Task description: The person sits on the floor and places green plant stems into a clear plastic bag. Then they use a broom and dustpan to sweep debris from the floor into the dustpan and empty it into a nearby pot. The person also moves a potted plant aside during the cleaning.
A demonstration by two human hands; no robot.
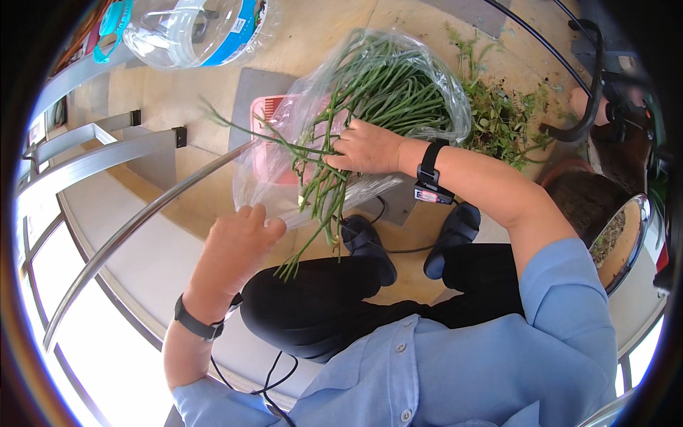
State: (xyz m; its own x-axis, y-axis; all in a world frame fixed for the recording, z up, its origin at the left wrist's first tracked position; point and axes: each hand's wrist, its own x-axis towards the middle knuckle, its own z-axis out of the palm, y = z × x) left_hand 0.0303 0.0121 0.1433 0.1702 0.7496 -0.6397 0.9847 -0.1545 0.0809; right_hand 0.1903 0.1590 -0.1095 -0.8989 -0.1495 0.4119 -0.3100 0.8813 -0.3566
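Long green stalks point(405, 96), too tangled to count, fill one clear plastic bag point(257, 176) on the tiled floor point(192, 99). Your right hand point(373, 147) has its fingers wrapped around several, hiding part of them; your left hand point(240, 238) pinches the bag's edge, its fingertips obscured. The film partly covers one pink basket point(267, 107).

Stems point(405, 89) are green, the basket point(274, 165) pink, the shirt point(455, 363) blue.
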